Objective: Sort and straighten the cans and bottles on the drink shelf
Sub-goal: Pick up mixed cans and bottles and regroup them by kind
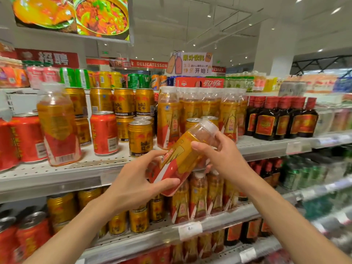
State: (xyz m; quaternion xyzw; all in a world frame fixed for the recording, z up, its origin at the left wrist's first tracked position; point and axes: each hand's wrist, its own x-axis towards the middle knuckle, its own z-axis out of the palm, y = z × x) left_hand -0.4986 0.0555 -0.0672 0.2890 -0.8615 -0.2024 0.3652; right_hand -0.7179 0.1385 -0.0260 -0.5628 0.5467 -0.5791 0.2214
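I hold a gold-and-red drink bottle (181, 155) tilted in front of the shelf, its clear cap pointing up and right. My left hand (137, 180) grips its red lower end. My right hand (215, 153) wraps its upper part near the cap. On the white shelf (106, 159) behind, gold cans (140, 137) and a red can (104, 133) stand mixed together. One matching bottle (58, 126) stands alone at the left among red cans. A row of the same bottles (200, 111) stands upright right of the gold cans.
Dark bottles with red caps (282, 117) fill the shelf's right end. The shelf below holds gold cans (139, 220), more gold-and-red bottles (198, 195) and red cans (32, 233). A top shelf carries mixed cans and a Coca-Cola box (200, 82).
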